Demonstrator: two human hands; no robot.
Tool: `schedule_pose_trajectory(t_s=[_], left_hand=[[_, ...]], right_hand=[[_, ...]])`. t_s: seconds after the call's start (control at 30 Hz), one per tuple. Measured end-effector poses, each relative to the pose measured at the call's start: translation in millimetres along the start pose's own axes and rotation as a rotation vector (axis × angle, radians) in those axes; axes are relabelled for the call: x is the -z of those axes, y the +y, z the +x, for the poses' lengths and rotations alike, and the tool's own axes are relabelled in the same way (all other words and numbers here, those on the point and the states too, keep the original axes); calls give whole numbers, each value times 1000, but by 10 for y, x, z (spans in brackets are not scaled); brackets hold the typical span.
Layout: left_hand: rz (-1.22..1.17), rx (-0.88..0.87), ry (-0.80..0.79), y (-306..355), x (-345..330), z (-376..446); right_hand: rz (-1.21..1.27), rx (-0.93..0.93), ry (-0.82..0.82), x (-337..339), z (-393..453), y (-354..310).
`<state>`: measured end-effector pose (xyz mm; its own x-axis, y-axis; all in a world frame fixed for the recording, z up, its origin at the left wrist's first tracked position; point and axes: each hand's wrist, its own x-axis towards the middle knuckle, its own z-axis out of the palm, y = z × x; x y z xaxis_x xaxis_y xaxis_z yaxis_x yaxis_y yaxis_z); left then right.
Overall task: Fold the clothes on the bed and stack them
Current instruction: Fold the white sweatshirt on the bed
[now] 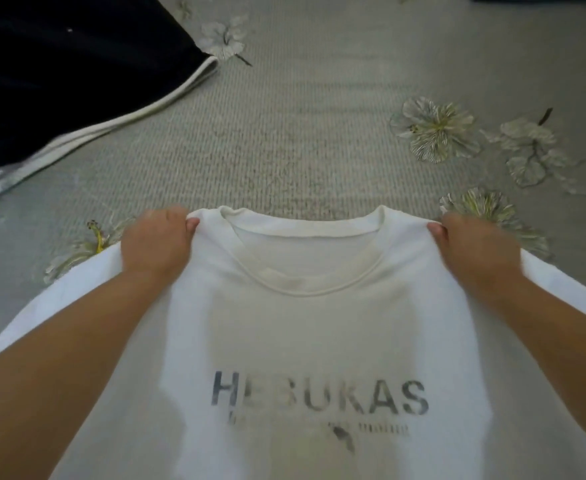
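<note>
Grey ribbed bedspread (319,133) (printed with pale flowers (437,128)); nothing else.

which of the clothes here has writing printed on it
The white T-shirt, gripped at its shoulders by the left hand and right hand. The dark garment at the upper left shows only white trim.

white printed cotton T-shirt (319,341): hem cut off at 6 o'clock, small print blurred | black white-edged garment (59,81): cropped at 10 o'clock
</note>
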<state>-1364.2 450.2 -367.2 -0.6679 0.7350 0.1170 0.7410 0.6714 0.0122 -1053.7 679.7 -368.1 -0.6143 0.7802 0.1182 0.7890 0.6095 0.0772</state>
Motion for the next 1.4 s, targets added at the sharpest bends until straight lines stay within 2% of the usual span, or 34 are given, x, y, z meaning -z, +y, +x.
schedule_pose_trajectory(t_s=[0.17,0.27,0.37,0.47,0.53,0.6,0.7,0.77,0.83,0.93,1.03,1.17,1.27,1.33,1.4], left_hand=[[-54,2,21,42,-165,330],[-39,-10,-19,56,-147,301],[0,71,-90,150,-65,283],[56,180,-226,254,42,289],[-21,267,-235,423,138,201],[-141,277,-189,654,200,-10],[-296,131,-79,1103,254,-390],[-428,70,-63,1494,269,-621],[-505,-14,-148,1956,267,-923],[-538,-234,-247,2646,260,-1389],[-537,-301,-334,3299,328,-1651],[-553,-481,-344,4117,552,-1942],[-520,-584,-432,4599,685,-2172],[-406,-612,-532,4818,679,-2291],[-244,-627,-595,4963,639,-2373]], right_hand=[[120,-116,44,-134,255,74],[148,-106,96,-103,260,58],[30,-77,191,-27,197,-17],[-9,-144,-98,33,189,-62],[8,-184,-129,58,55,-5],[19,-179,-106,115,-192,87],[152,-158,-35,283,-607,369],[253,-219,38,403,-945,672],[276,-318,32,466,-1348,1067],[264,-407,-46,507,-1902,1744],[361,-536,-83,590,-2287,2321],[290,-470,30,728,-2581,3001],[294,-568,122,808,-2788,3414],[332,-696,26,774,-2938,3632],[331,-763,-210,687,-3048,3773]])
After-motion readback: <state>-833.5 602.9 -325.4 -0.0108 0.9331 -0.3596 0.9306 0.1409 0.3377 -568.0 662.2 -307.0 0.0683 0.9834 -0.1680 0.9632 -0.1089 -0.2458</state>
